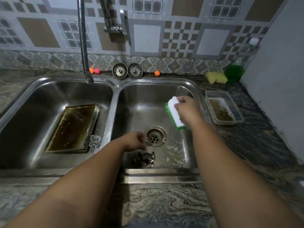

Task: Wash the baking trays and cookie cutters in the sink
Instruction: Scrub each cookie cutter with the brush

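A steel double sink (pixel 156 176) is set into a marbled worktop (pixel 164 203). In the left basin a stack of baking trays (pixel 74 127), stained brown inside, lies tilted with its far end raised. A single cookie cutter (pixel 95 142) stands just beside the stack's near right corner, against the wall that divides the basins. In the right basin a small heap of metal cookie cutters (pixel 144 159) lies against the front wall, a little nearer than the drain (pixel 154 136), and soapy water spots the basin floor to its right. The left hand (pixel 134 141) is low in this basin, just left of the drain. Its fingers are curled toward something small and pale, but the blur makes it impossible to tell whether they are grasping it. The right hand (pixel 187 111) is closed around a white-backed brush (pixel 174 112) with green bristles, which points down near the basin's right wall. A flexible tap hose (pixel 83 38) hangs over the back rim between the basins. Two round strainers (pixel 127 71) lean against the tiled wall behind the sink. On the worktop to the right are a clear plastic box (pixel 222 109) with brown residue, a yellow sponge (pixel 216 77) and a bottle (pixel 235 69) of green liquid.
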